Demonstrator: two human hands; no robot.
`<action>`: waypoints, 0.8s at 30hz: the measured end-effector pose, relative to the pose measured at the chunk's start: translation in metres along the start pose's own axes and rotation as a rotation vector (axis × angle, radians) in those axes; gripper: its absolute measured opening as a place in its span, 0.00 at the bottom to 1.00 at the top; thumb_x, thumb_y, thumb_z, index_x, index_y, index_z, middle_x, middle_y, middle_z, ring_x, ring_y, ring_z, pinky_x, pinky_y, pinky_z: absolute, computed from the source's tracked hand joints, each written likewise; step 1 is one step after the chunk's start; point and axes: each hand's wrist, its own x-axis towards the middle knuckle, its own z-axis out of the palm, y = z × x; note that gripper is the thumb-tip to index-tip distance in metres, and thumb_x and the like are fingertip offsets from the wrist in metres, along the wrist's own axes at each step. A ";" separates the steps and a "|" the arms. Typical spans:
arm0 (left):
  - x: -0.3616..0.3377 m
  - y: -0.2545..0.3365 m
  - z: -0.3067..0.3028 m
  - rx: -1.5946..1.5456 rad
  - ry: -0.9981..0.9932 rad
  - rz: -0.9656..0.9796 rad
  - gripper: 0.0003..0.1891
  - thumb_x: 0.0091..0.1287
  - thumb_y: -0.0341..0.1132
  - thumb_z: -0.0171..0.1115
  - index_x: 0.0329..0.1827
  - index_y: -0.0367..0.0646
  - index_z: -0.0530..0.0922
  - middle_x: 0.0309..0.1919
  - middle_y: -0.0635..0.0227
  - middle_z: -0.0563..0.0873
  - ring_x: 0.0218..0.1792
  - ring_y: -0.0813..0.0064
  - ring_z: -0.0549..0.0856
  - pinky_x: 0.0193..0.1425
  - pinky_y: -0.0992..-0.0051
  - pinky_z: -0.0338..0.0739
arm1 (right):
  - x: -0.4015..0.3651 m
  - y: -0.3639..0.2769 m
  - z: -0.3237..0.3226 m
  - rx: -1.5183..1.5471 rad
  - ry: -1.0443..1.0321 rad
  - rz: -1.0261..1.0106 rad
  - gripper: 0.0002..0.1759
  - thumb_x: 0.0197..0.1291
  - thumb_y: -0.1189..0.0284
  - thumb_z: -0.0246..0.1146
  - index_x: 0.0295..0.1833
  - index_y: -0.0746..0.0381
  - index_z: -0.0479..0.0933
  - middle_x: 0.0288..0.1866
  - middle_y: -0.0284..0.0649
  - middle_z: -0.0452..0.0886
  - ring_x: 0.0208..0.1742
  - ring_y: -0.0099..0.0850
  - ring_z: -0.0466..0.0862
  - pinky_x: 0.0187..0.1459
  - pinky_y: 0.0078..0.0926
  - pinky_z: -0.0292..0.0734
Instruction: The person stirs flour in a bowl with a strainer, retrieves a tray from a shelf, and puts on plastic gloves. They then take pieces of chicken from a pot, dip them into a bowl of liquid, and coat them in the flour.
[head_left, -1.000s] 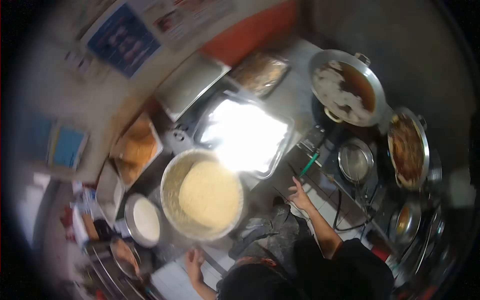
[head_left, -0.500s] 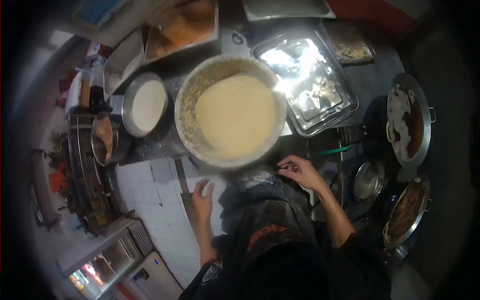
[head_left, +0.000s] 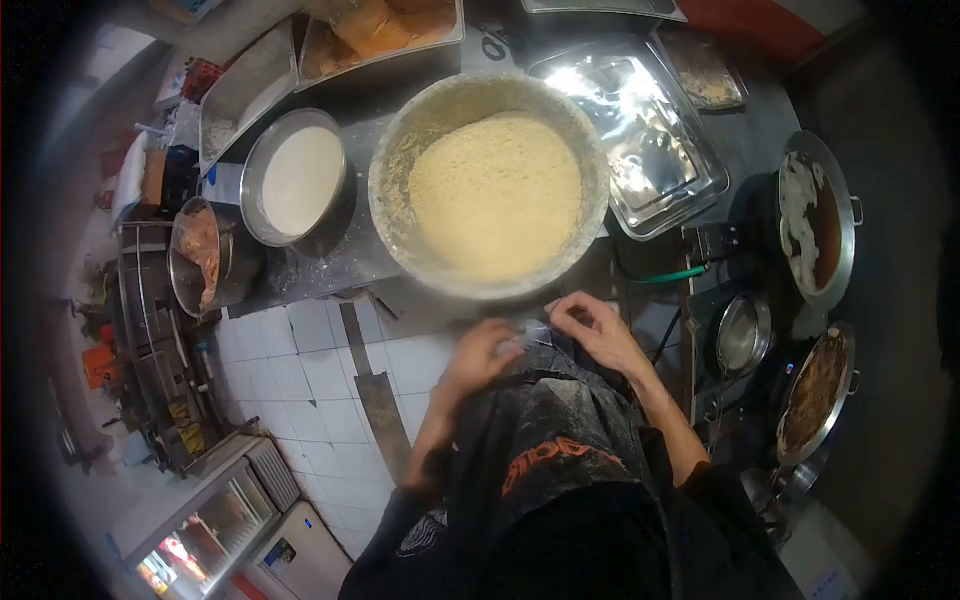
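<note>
My left hand (head_left: pixel 485 355) is smeared by motion in front of my dark, flour-dusted apron (head_left: pixel 570 400). Close to its right, my right hand (head_left: pixel 597 335) has thumb and fingers drawn together in a pinch. A small pale, translucent patch (head_left: pixel 538 330) shows between the two hands; I cannot tell whether the right fingers hold it. Just beyond both hands stands a large metal pot (head_left: pixel 388 215) with pale yellow crumbly flour mix (head_left: pixel 500 190) in it, its side walls coated with residue.
Left of the pot sit a bowl of white powder (head_left: pixel 303 180) and a bowl with orange-brown contents (head_left: pixel 200 240). A shiny metal tray (head_left: pixel 650 190) lies to the right. Two wide pans (head_left: pixel 845 260) of dark oil and a strainer (head_left: pixel 742 335) stand further right.
My left hand has moved right and up, from beside the apron to in front of it, nearer my right hand. The right fingers are more closely pinched. The camera view has shifted slightly.
</note>
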 end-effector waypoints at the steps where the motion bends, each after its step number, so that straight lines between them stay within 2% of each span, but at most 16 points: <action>1: -0.003 -0.008 0.000 -0.002 -0.005 0.007 0.19 0.66 0.42 0.67 0.54 0.37 0.81 0.58 0.54 0.82 0.62 0.51 0.79 0.65 0.61 0.72 | -0.003 0.001 0.009 -0.002 0.009 0.000 0.14 0.67 0.67 0.66 0.52 0.64 0.80 0.48 0.39 0.83 0.48 0.28 0.82 0.52 0.28 0.76; 3: -0.007 -0.019 -0.005 0.079 0.094 0.100 0.15 0.69 0.39 0.65 0.50 0.37 0.81 0.58 0.55 0.83 0.61 0.50 0.79 0.64 0.59 0.73 | -0.006 -0.002 0.030 -0.704 -0.072 -0.198 0.16 0.65 0.63 0.68 0.52 0.62 0.81 0.51 0.42 0.82 0.52 0.38 0.80 0.56 0.35 0.74; 4: -0.010 -0.024 -0.006 0.076 0.089 0.107 0.15 0.69 0.39 0.65 0.50 0.37 0.81 0.58 0.55 0.83 0.61 0.50 0.79 0.64 0.59 0.73 | -0.002 0.025 0.037 -0.776 -0.076 -0.317 0.16 0.63 0.62 0.68 0.50 0.61 0.82 0.53 0.44 0.81 0.55 0.46 0.77 0.59 0.40 0.71; 7: -0.021 -0.022 -0.014 -0.014 0.129 0.128 0.11 0.71 0.36 0.62 0.47 0.37 0.80 0.57 0.56 0.83 0.59 0.51 0.80 0.62 0.60 0.73 | -0.005 0.028 0.062 -0.700 0.006 -0.266 0.12 0.63 0.65 0.68 0.46 0.60 0.84 0.53 0.43 0.81 0.56 0.45 0.78 0.59 0.38 0.71; 8: -0.023 -0.022 -0.017 -0.108 0.115 0.155 0.10 0.71 0.35 0.61 0.46 0.36 0.80 0.55 0.56 0.84 0.57 0.52 0.81 0.61 0.61 0.74 | -0.007 0.025 0.070 -0.467 0.100 -0.206 0.10 0.64 0.66 0.67 0.43 0.61 0.84 0.54 0.43 0.82 0.57 0.45 0.79 0.60 0.37 0.71; 9: -0.028 -0.024 -0.017 -0.204 0.097 0.177 0.10 0.72 0.35 0.61 0.45 0.35 0.79 0.54 0.56 0.84 0.56 0.52 0.82 0.60 0.62 0.74 | -0.010 0.020 0.075 -0.469 0.097 -0.200 0.10 0.64 0.66 0.67 0.43 0.61 0.84 0.54 0.43 0.82 0.57 0.45 0.79 0.60 0.37 0.71; 11: -0.033 -0.034 -0.016 -0.185 0.077 0.209 0.10 0.72 0.34 0.61 0.45 0.35 0.79 0.52 0.56 0.84 0.54 0.52 0.82 0.58 0.62 0.75 | -0.017 0.015 0.081 -0.369 0.224 -0.120 0.10 0.65 0.66 0.66 0.44 0.62 0.84 0.55 0.45 0.82 0.58 0.45 0.79 0.61 0.37 0.71; 13: -0.040 -0.040 -0.016 -0.153 0.053 0.257 0.10 0.72 0.34 0.60 0.45 0.35 0.78 0.51 0.56 0.85 0.52 0.52 0.82 0.57 0.63 0.75 | -0.025 0.021 0.089 -0.454 0.193 -0.123 0.12 0.64 0.65 0.67 0.46 0.63 0.84 0.54 0.47 0.82 0.57 0.45 0.79 0.60 0.38 0.71; 15: -0.043 -0.039 -0.018 -0.093 0.088 0.185 0.11 0.74 0.35 0.59 0.46 0.35 0.77 0.46 0.57 0.84 0.47 0.60 0.84 0.53 0.67 0.75 | -0.035 0.026 0.103 -0.639 0.060 -0.126 0.14 0.64 0.63 0.68 0.46 0.63 0.84 0.51 0.48 0.81 0.57 0.47 0.78 0.60 0.39 0.71; 16: -0.047 -0.038 -0.019 -0.092 0.080 0.190 0.11 0.74 0.35 0.59 0.46 0.35 0.77 0.46 0.57 0.84 0.47 0.60 0.84 0.53 0.67 0.75 | -0.039 0.034 0.111 -0.687 0.091 -0.174 0.16 0.64 0.61 0.68 0.47 0.63 0.83 0.50 0.47 0.81 0.57 0.47 0.78 0.60 0.40 0.71; 18: -0.052 -0.026 -0.026 -0.377 0.087 -0.014 0.11 0.77 0.36 0.57 0.50 0.36 0.74 0.42 0.60 0.83 0.43 0.71 0.82 0.49 0.72 0.75 | -0.038 0.047 0.118 -0.696 0.104 -0.137 0.16 0.64 0.61 0.68 0.48 0.63 0.83 0.50 0.46 0.81 0.57 0.47 0.78 0.59 0.39 0.72; 19: -0.054 -0.028 -0.025 -0.376 0.078 -0.010 0.11 0.77 0.36 0.57 0.50 0.36 0.74 0.42 0.60 0.83 0.43 0.71 0.82 0.49 0.72 0.75 | -0.038 0.051 0.119 -0.710 0.109 -0.102 0.16 0.64 0.62 0.68 0.49 0.63 0.83 0.50 0.46 0.81 0.58 0.47 0.78 0.59 0.39 0.72; 21: -0.057 -0.029 -0.025 -0.560 0.139 -0.058 0.10 0.79 0.36 0.54 0.53 0.38 0.72 0.40 0.63 0.82 0.42 0.78 0.79 0.49 0.74 0.74 | -0.041 0.042 0.122 -0.692 0.174 -0.141 0.14 0.63 0.65 0.68 0.48 0.64 0.84 0.50 0.45 0.82 0.55 0.45 0.79 0.57 0.37 0.74; 23: -0.059 -0.033 -0.026 -0.566 0.085 -0.076 0.13 0.78 0.39 0.57 0.54 0.39 0.70 0.42 0.63 0.83 0.44 0.77 0.79 0.50 0.72 0.75 | -0.043 0.044 0.121 -0.362 0.254 -0.089 0.12 0.63 0.68 0.68 0.44 0.66 0.85 0.50 0.46 0.83 0.52 0.43 0.81 0.54 0.36 0.75; 24: -0.058 -0.036 -0.022 -0.480 0.095 0.001 0.15 0.75 0.40 0.61 0.54 0.40 0.71 0.43 0.62 0.84 0.45 0.74 0.81 0.51 0.71 0.75 | -0.046 0.042 0.121 -0.452 0.271 -0.103 0.11 0.63 0.69 0.68 0.41 0.68 0.85 0.48 0.46 0.84 0.50 0.41 0.83 0.54 0.34 0.75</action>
